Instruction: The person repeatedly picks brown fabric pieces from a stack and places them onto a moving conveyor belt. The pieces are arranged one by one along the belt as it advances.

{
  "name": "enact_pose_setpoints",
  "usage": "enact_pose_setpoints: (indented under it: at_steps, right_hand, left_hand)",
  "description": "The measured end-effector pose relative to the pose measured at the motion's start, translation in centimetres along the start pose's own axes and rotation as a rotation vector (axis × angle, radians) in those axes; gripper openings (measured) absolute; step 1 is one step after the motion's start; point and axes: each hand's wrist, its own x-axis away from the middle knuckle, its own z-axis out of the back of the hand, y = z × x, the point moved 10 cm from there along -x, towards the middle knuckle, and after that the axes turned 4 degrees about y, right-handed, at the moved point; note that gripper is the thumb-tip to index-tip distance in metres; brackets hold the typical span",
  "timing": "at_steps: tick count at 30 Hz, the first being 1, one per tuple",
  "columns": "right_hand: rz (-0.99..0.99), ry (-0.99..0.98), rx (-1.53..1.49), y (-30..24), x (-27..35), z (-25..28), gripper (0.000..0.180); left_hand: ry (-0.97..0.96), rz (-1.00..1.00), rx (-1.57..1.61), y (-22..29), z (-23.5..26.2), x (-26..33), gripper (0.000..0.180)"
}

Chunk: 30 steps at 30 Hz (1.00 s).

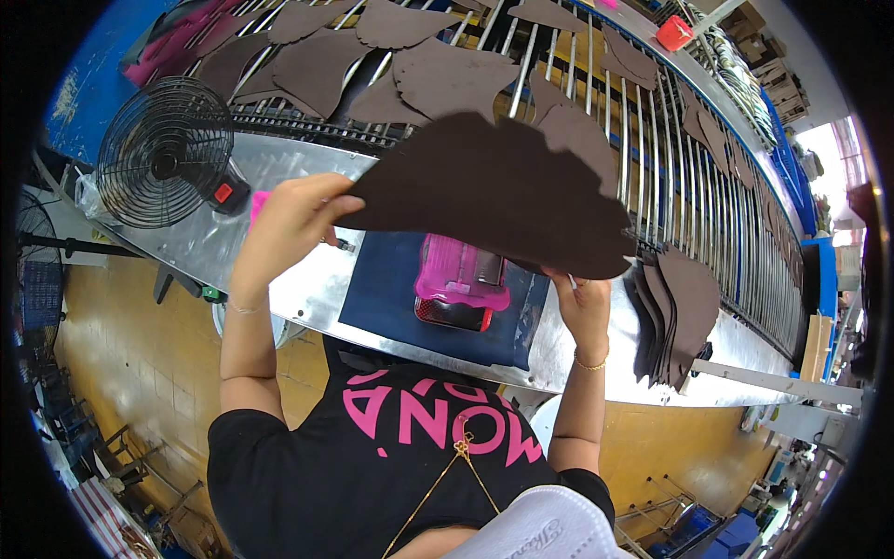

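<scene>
A large dark brown cut-out piece of sheet material (484, 191), scalloped along its far edge, is held up over the metal table. My left hand (296, 219) pinches its left tip between thumb and fingers. At the lower right edge, my right hand (582, 303) grips it, with part of the fingers hidden behind the sheet. Below it lies a dark blue mat (377, 303) carrying a bright pink plastic case (456, 279) and a red-edged dark object (454, 315). To the right of my right hand, several similar brown pieces (687, 303) are stacked in an overlapping row.
Beyond the table (200, 247) runs a rack of metal rods (643, 177) with brown pieces (452, 74) spread over it. A black wire-cage fan (166, 158) stands at the left. A red container (674, 34) is at the far right, and a pale bar (778, 382) juts out at the table's right end.
</scene>
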Motion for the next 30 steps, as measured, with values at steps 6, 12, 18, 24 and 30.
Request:
enact_pose_setpoints:
  at_steps: [6, 12, 18, 24, 30]
  right_hand:
    - [-0.193, 0.109, 0.048, 5.1, 5.6, 4.2, 0.01]
    - [-0.34, 0.248, 0.242, 6.7, 10.9, 12.3, 0.011]
    - [-0.626, 0.244, 0.414, 6.6, 13.5, 19.6, 0.011]
    - [-0.396, 0.569, 0.317, 2.0, 8.6, 23.6, 0.023]
    - [-0.585, 0.317, 0.115, 9.5, 1.0, 12.9, 0.017]
  left_hand:
    - [-0.107, -0.459, -0.286, 4.9, -6.8, -2.1, 0.008]
    - [-0.29, -0.613, -0.259, 8.8, -13.2, -3.6, 0.01]
    - [-0.239, -0.793, -0.219, 13.4, -17.8, -6.2, 0.013]
    - [0.141, -1.147, -0.286, 22.1, -16.7, -10.8, 0.008]
    - [0.544, -1.271, -0.496, 24.1, -15.0, -12.6, 0.014]
